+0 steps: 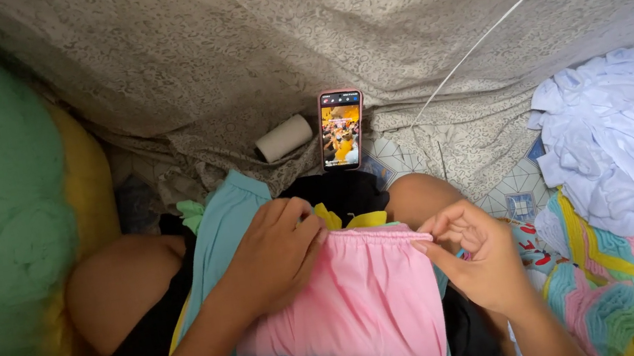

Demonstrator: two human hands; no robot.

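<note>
Pink garment (360, 304) on lap, held at waistband

Head view: left hand (274, 254) fingers curled, gripping waistband's left end; right hand (479, 249) pinching its right end. Garment lies flat over teal cloth (225, 219). Judged: early stage, not yet folded. Phone (342, 128), paper roll (284, 137) and white clothes pile (629, 143) lie beyond.

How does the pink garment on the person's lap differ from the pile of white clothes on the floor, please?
The pink garment is a single piece spread flat across the lap; the white clothes are a crumpled heap on the floor. The pink garment is held at its gathered edge by the left hand and right hand; the white clothes lie untouched. Both are soft fabric.
</note>
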